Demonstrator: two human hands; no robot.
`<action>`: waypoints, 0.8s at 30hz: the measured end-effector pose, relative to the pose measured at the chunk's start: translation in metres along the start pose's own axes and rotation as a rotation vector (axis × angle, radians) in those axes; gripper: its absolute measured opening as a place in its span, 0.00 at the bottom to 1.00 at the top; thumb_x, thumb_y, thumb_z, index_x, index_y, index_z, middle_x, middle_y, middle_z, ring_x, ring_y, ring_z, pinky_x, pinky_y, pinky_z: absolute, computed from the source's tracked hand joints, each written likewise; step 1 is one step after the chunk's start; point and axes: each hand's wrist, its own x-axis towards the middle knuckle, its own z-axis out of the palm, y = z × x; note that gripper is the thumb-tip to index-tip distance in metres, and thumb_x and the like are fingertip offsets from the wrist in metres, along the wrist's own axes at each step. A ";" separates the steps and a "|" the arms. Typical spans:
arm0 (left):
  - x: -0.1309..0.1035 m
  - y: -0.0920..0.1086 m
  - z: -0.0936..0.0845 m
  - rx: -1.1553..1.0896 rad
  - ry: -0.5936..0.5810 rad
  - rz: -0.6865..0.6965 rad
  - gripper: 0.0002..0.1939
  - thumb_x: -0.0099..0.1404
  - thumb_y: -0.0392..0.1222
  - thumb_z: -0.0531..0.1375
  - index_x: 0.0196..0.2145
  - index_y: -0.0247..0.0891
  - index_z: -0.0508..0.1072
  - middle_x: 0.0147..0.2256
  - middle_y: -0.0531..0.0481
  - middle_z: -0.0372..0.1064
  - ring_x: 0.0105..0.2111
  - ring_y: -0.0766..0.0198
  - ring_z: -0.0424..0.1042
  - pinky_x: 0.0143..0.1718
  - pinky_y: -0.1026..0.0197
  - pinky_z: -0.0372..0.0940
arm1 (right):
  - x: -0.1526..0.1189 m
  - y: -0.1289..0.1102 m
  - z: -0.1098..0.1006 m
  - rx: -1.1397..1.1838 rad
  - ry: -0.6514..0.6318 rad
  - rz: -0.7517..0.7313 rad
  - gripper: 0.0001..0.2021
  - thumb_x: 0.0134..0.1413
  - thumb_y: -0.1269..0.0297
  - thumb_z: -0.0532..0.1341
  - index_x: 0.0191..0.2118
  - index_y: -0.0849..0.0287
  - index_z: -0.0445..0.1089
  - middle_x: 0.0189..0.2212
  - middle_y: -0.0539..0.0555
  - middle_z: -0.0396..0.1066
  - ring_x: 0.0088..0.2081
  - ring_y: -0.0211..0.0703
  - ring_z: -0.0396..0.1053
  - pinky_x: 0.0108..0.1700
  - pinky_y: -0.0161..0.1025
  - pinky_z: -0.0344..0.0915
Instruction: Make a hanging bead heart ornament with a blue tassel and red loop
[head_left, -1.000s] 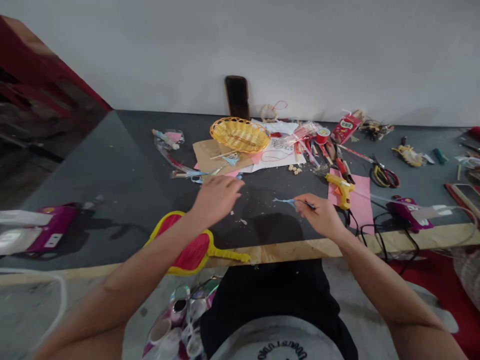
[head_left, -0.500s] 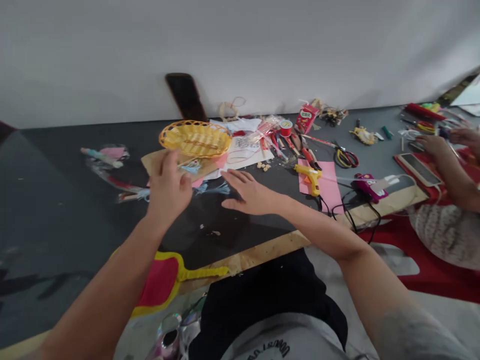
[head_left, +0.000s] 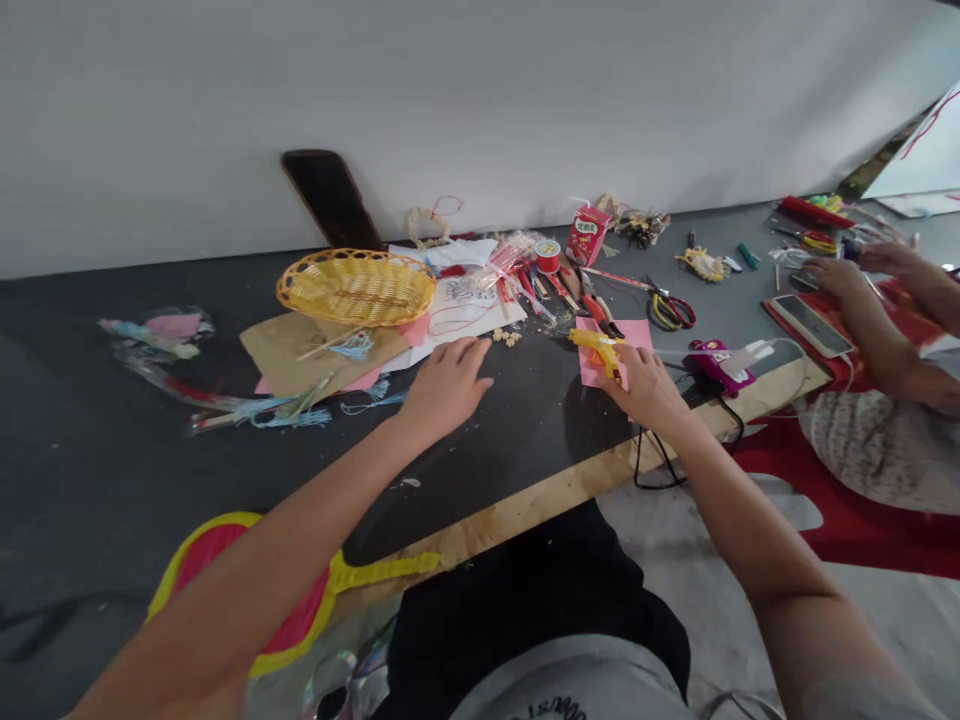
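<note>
My right hand (head_left: 649, 388) is at the handle of a yellow hot glue gun (head_left: 596, 346), its thumb and fingers closing around the grip. The glue gun lies over a pink sheet (head_left: 639, 330), with a clear glue stick out of its back. My left hand (head_left: 447, 390), empty with fingers stretched forward, hovers over the dark table just short of a small pile of beige bits (head_left: 506, 338). Left of it are blue tassels (head_left: 304, 412) and a brown paper sheet (head_left: 281, 355). A yellow woven basket (head_left: 360, 288) sits behind that paper.
Pliers (head_left: 598, 305), scissors (head_left: 670, 310), a red thread spool (head_left: 548, 257) and a red drink carton (head_left: 587, 235) stand or lie toward the wall. A phone (head_left: 330, 197) leans there. A yellow-rimmed fan (head_left: 319, 600) overhangs the front edge. Another person's hands (head_left: 840, 280) work at right.
My right hand has moved right from mid-table to the glue gun. My left hand has left the tassels and brown paper and shifted right. The camera view has turned slightly right.
</note>
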 end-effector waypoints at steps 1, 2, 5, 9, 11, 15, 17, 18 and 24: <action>0.016 0.004 0.007 -0.011 -0.021 -0.005 0.26 0.68 0.41 0.57 0.62 0.34 0.62 0.59 0.35 0.63 0.60 0.46 0.63 0.61 0.46 0.60 | -0.003 -0.001 0.004 0.027 0.017 -0.005 0.25 0.62 0.55 0.57 0.60 0.63 0.61 0.50 0.68 0.70 0.53 0.62 0.66 0.55 0.58 0.64; 0.032 0.007 0.014 -0.018 -0.025 -0.013 0.24 0.68 0.40 0.56 0.61 0.35 0.64 0.58 0.36 0.64 0.58 0.47 0.64 0.60 0.47 0.60 | -0.006 -0.003 0.008 0.054 0.039 -0.017 0.26 0.62 0.55 0.57 0.61 0.62 0.60 0.51 0.67 0.70 0.55 0.62 0.66 0.56 0.58 0.63; 0.068 0.012 0.030 -0.009 0.007 -0.054 0.18 0.68 0.41 0.57 0.55 0.36 0.69 0.53 0.37 0.67 0.54 0.48 0.66 0.58 0.48 0.60 | -0.011 -0.009 0.012 0.109 0.116 -0.065 0.25 0.62 0.58 0.58 0.62 0.59 0.60 0.55 0.66 0.67 0.58 0.60 0.64 0.60 0.59 0.62; 0.087 0.010 0.042 0.028 -0.017 -0.073 0.12 0.67 0.43 0.59 0.46 0.36 0.72 0.46 0.38 0.69 0.49 0.48 0.67 0.54 0.48 0.62 | -0.017 -0.010 0.008 0.172 0.167 -0.095 0.22 0.62 0.61 0.59 0.60 0.59 0.63 0.56 0.65 0.65 0.59 0.57 0.63 0.62 0.57 0.62; 0.088 0.007 0.045 0.033 -0.027 -0.060 0.10 0.67 0.40 0.59 0.45 0.36 0.72 0.45 0.39 0.69 0.49 0.49 0.67 0.55 0.49 0.61 | -0.021 -0.009 0.006 0.203 0.158 -0.104 0.21 0.62 0.61 0.59 0.60 0.57 0.63 0.56 0.64 0.65 0.59 0.57 0.63 0.62 0.57 0.62; 0.088 0.003 0.048 0.044 -0.026 -0.070 0.11 0.68 0.39 0.56 0.47 0.38 0.72 0.47 0.39 0.67 0.50 0.50 0.66 0.54 0.49 0.61 | -0.027 -0.009 0.006 0.259 0.120 -0.129 0.21 0.63 0.63 0.58 0.60 0.57 0.64 0.56 0.64 0.63 0.60 0.58 0.62 0.62 0.58 0.63; 0.089 0.002 0.049 0.049 -0.023 -0.077 0.11 0.69 0.40 0.55 0.46 0.38 0.73 0.47 0.38 0.66 0.50 0.49 0.65 0.54 0.48 0.61 | -0.028 -0.011 0.006 0.283 0.106 -0.139 0.21 0.63 0.64 0.58 0.60 0.57 0.64 0.56 0.64 0.63 0.61 0.58 0.61 0.62 0.58 0.64; 0.089 0.001 0.049 0.050 -0.023 -0.073 0.11 0.70 0.40 0.54 0.46 0.38 0.73 0.47 0.38 0.66 0.51 0.49 0.65 0.54 0.47 0.61 | -0.029 -0.012 0.006 0.295 0.099 -0.146 0.21 0.63 0.64 0.57 0.61 0.57 0.64 0.56 0.64 0.63 0.61 0.57 0.61 0.62 0.58 0.64; 0.087 -0.002 0.044 0.059 -0.059 0.018 0.12 0.71 0.39 0.52 0.45 0.38 0.74 0.45 0.40 0.68 0.47 0.52 0.66 0.53 0.49 0.61 | -0.034 -0.008 0.005 0.273 0.067 -0.119 0.19 0.63 0.64 0.57 0.58 0.56 0.66 0.55 0.63 0.66 0.58 0.57 0.64 0.59 0.58 0.66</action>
